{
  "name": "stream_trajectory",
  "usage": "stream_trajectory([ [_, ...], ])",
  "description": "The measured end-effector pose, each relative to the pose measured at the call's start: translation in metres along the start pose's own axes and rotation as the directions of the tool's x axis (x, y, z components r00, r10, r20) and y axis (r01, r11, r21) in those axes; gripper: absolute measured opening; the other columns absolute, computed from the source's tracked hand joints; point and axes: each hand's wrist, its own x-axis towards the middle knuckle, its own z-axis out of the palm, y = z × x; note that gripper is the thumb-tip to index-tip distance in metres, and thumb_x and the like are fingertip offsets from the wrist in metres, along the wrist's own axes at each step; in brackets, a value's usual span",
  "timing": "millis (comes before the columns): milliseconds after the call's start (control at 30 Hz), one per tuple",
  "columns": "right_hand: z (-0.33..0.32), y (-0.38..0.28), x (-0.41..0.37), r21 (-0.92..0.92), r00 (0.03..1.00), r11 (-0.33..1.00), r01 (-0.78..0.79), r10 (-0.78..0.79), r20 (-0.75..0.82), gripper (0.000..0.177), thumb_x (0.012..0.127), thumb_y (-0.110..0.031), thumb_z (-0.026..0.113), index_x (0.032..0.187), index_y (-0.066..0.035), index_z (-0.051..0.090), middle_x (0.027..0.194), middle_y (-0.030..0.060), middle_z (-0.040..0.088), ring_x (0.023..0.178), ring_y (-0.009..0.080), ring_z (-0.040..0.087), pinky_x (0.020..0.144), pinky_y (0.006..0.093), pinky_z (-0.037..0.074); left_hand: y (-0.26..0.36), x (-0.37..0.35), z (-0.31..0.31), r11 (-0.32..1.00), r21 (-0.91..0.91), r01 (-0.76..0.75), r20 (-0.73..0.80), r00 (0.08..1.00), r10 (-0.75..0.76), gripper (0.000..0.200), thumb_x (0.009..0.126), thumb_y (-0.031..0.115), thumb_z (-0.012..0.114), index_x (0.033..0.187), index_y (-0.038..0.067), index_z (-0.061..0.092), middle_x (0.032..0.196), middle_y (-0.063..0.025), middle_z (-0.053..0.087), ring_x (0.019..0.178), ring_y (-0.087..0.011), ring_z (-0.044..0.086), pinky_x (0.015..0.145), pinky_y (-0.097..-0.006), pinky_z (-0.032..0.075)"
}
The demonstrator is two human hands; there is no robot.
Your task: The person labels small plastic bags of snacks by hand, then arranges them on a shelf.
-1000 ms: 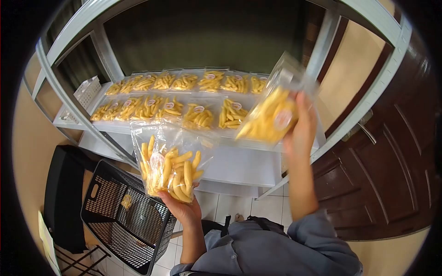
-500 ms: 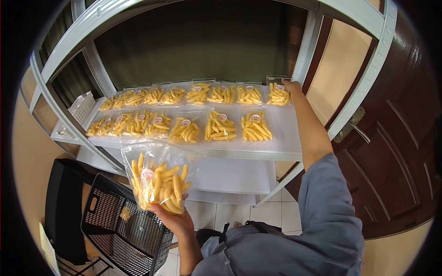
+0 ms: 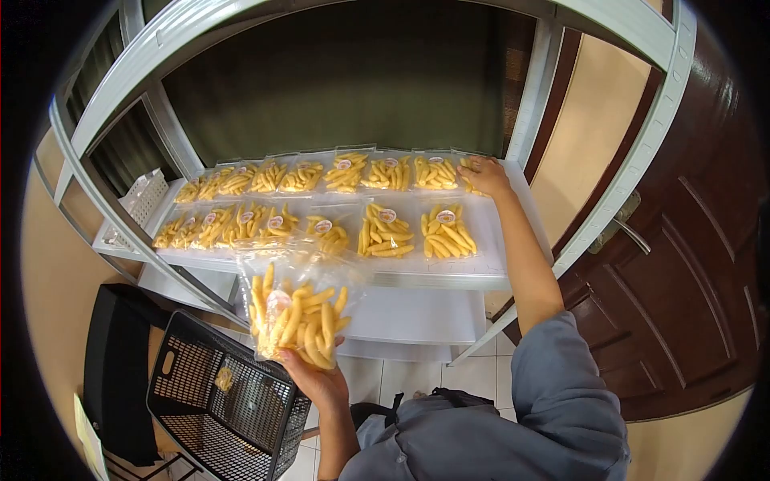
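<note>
My left hand (image 3: pixel 318 378) grips a clear bag of yellow finger-shaped snacks (image 3: pixel 301 321) from below, in front of the shelf. At the right end of the back row, my right hand (image 3: pixel 484 175) lies over another snack bag (image 3: pixel 468 183) on the white shelf (image 3: pixel 513 240); its fingers are spread on the bag and partly cover it. Two rows of similar bags with round labels stretch to the left, among them a front-row bag (image 3: pixel 449 232) at the right and a back-row bag (image 3: pixel 435 172) beside my right hand.
A black perforated crate (image 3: pixel 216 433) stands low at the left with one small packet (image 3: pixel 225 378) inside. A white basket (image 3: pixel 143 200) sits at the shelf's left end. Metal uprights (image 3: pixel 634 176) frame the shelf, and a brown door (image 3: pixel 682 321) is at the right.
My right hand has moved from the top edge of the end bag onto its front, and that bag sits closer to its left neighbour. The bag in my left hand has shifted slightly right.
</note>
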Motion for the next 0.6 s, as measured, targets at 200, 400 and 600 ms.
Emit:
stream_trajectory([
  [200, -0.041, -0.034, -0.039, -0.015, 0.914, 0.984, 0.178, -0.172, -0.366, 0.053, 0.074, -0.047, 0.052, 0.111, -0.009, 0.051, 0.113, 0.0141, 0.048, 0.105, 0.0221, 0.045, 0.084, 0.0387, 0.038, -0.011, 0.002, 0.034, 0.993, -0.015, 0.116, 0.099, 0.989, -0.114, 0.051, 0.085, 0.046, 0.033, 0.122, 0.011, 0.03, 0.117, -0.0062, 0.043, 0.101, -0.0189, 0.047, 0.069, -0.0348, 0.045],
  [400, -0.083, -0.108, -0.198, 0.863, 0.878, 0.503, 0.049, -0.433, 0.203, 0.023, 0.084, -0.022, 0.048, 0.086, 0.0, 0.051, 0.073, 0.0025, 0.053, 0.067, 0.0093, 0.051, 0.06, 0.0223, 0.042, -0.031, 0.008, 0.07, 0.988, -0.151, 0.044, 0.171, 0.985, -0.018, 0.055, 0.086, 0.035, 0.042, 0.126, 0.012, 0.013, 0.124, -0.011, 0.029, 0.111, -0.0229, 0.037, 0.089, -0.0368, 0.036],
  [600, -0.062, -0.122, -0.237, 0.99, 0.962, -0.103, -0.098, -0.264, 0.068, 0.023, 0.077, -0.007, 0.059, 0.095, -0.003, 0.046, 0.082, 0.0025, 0.052, 0.075, 0.0061, 0.05, 0.062, 0.02, 0.042, -0.05, -0.009, 0.077, 0.991, -0.121, 0.061, 0.221, 0.975, -0.033, 0.057, 0.086, 0.028, 0.046, 0.126, 0.01, 0.009, 0.125, -0.0117, 0.029, 0.113, -0.0202, 0.033, 0.094, -0.0346, 0.028],
])
